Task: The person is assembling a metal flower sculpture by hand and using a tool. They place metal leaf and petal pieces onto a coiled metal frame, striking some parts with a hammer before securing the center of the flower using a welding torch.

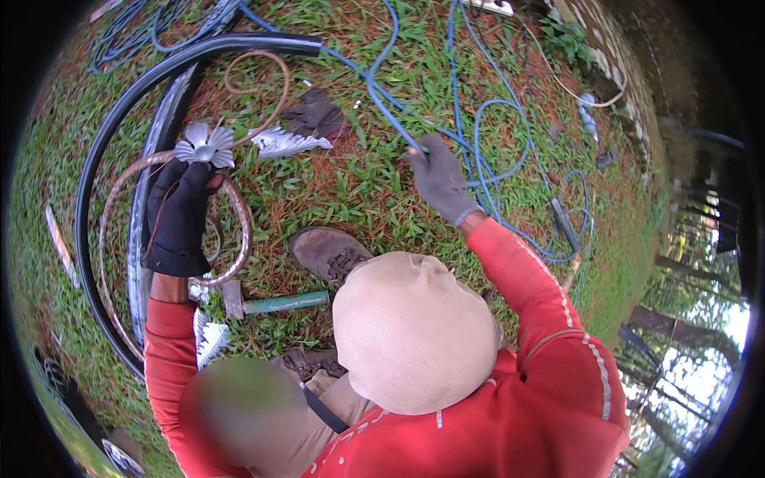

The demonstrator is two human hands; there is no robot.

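Observation:
My left hand (179, 211), in a black glove, is closed on a silver metal flower (205, 145) with spread petals. The flower sits against a rusty metal scroll (239, 209), whose curls pass around and beneath the hand. Whether they are joined there is hidden by the glove. To the right, my right hand (442, 179), in a grey glove, is closed around a blue cable (390, 115) near its fingertips. A silver metal leaf (291, 143) lies just right of the flower, in front of a dark crumpled glove (316, 115).
A curved black metal bar (100, 143) arches at left, beside a straight dark bar (143, 207). A hammer with a green handle (287, 303) lies near my boot (328, 253). Blue cable loops (498, 171) spread at right, around a dark handle (564, 225). My beige-clad knee (414, 334) rises centrally.

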